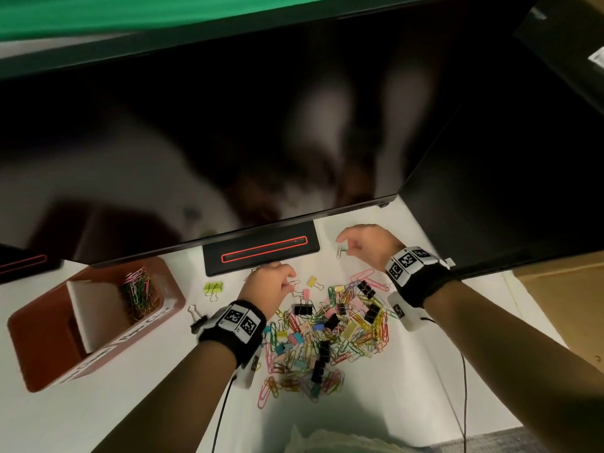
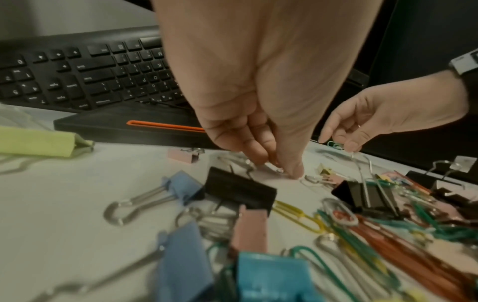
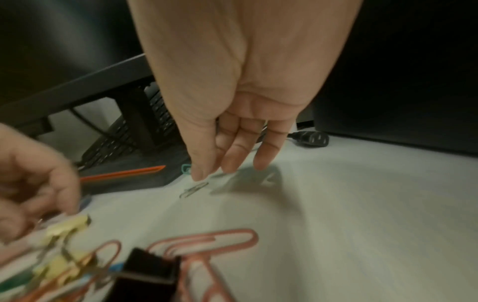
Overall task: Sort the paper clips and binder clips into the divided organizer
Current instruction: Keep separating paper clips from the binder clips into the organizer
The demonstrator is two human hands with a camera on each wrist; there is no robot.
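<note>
A heap of coloured paper clips and binder clips (image 1: pixel 327 331) lies on the white table. The red-brown divided organizer (image 1: pixel 42 351) stands at the left, with paper clips (image 1: pixel 139 295) in its far compartment. My left hand (image 1: pixel 291 279) reaches down at the heap's far edge. Its fingertips (image 2: pixel 294 173) pinch a silver paper clip (image 1: pixel 294 282) against the table. My right hand (image 1: pixel 343 245) is beyond the heap, near the monitor stand. It pinches a small green paper clip (image 2: pixel 333 145) between thumb and forefinger. Another silver paper clip (image 3: pixel 194 189) lies just under it.
A large dark monitor overhangs the table, and its black stand base (image 1: pixel 261 253) sits just beyond both hands. A keyboard (image 2: pixel 85 73) lies behind it. A green binder clip (image 1: pixel 214 287) and a black one (image 1: pixel 197 318) lie apart on the left. A cardboard box (image 1: pixel 562 305) stands at the right.
</note>
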